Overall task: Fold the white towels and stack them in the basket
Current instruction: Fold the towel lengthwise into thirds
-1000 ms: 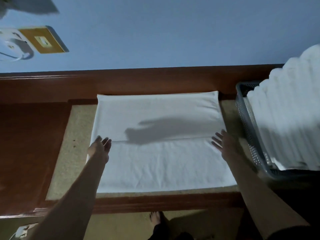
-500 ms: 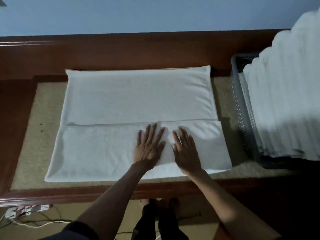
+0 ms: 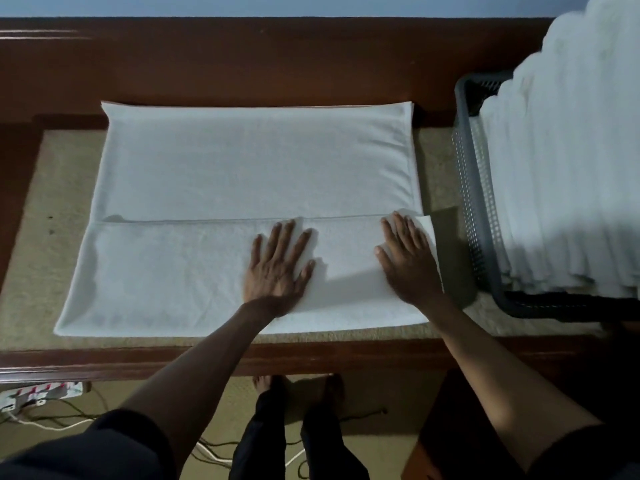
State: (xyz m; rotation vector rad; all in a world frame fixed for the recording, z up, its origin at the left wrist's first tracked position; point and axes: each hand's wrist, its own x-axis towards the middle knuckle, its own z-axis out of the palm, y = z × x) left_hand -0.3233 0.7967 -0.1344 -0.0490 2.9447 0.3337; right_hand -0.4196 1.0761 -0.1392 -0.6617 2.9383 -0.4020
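Sliding toward three o'clock, right hand [image 3: 407, 261] has parted from left hand [image 3: 278, 268]; both press flat (fingers spread) on the towel [image 3: 242, 168]. Lopsided pushing could skew its fold.

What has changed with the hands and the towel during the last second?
Both hands moved from the side edges of the towel to the middle of its near flap; then the right hand slid right to the flap's end. The left hand stayed, flat. Nothing gripped. The basket is unchanged.
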